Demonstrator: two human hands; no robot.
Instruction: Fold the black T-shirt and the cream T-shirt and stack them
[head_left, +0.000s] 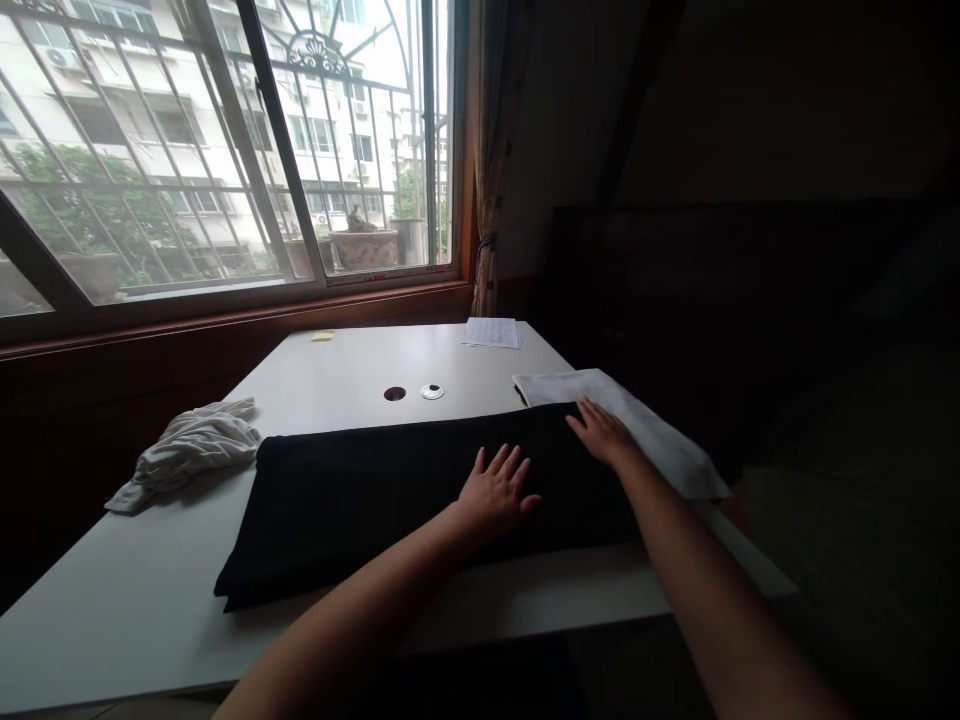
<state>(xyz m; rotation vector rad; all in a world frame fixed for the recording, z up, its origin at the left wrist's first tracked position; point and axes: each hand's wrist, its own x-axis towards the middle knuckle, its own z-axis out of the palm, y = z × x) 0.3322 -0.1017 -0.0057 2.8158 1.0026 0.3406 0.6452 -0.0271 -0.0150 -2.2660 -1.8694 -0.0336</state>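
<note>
A black folded cloth (360,490) lies flat in a long strip across the white table (337,375). My left hand (499,492) rests on its middle part, palm down with the fingers spread. Toward the cloth's right end, my right hand (600,432) lies on its far edge, fingers stretched out. Neither hand grips anything. Beside and partly behind my right hand is a whitish flat piece of fabric or a bag (637,415), which hangs near the table's right edge. What exactly it is I cannot tell.
On the left table edge sits a crumpled pale cloth (195,445). Farther back are a round hole (394,394), a silver round cap (432,391), papers (491,332) and yellow notes (323,336). A barred window (300,150) and a tied curtain (491,170) stand beyond.
</note>
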